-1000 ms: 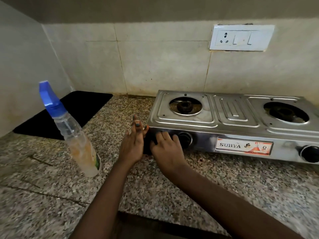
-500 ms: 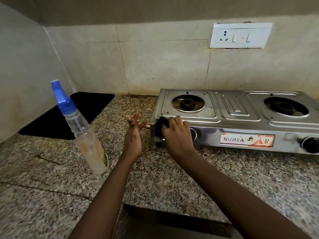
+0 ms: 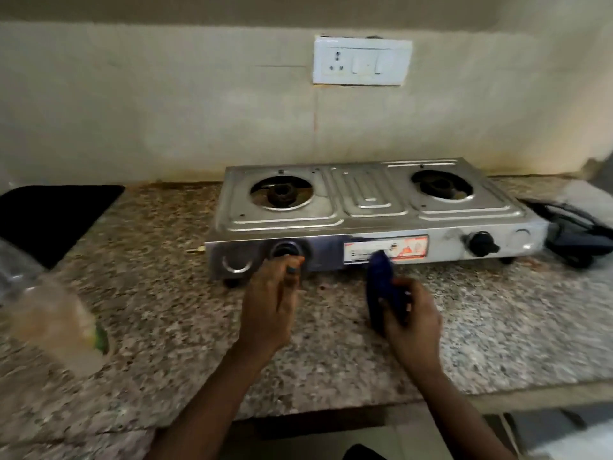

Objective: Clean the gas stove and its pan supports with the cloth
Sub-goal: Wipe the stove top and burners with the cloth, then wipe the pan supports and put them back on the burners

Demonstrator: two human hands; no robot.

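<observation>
stove [image 3: 365, 207] of stainless steel, two burners, sits toward the back right of a speckled granite countertop [image 3: 331, 343], close to the tiled wall. no pan supports show on the burners; a dark heap just off the stove's right end may be them, too blurred to tell.

right hand [image 3: 413, 318] is in front of the stove's front panel, fingers curled tight around a bunched dark blue cloth [image 3: 381, 280], whose top tip reaches the brand label at the middle of the panel. left hand [image 3: 268, 300] is raised at the left control position, fingertips pressed together at the bare knob socket [image 3: 285, 249]; whether they pinch a removed knob cannot be told. right knob [image 3: 481, 244] is in place. a blurred spray bottle [image 3: 49, 320] stands at the counter's left edge.

judged step: wiping the front panel. to do it well, flatten the cloth into a pad rather than a wad, run it along the panel in straight passes, work around the socket and the right knob, and steady the stove with the free hand so it does not slide on the granite.
</observation>
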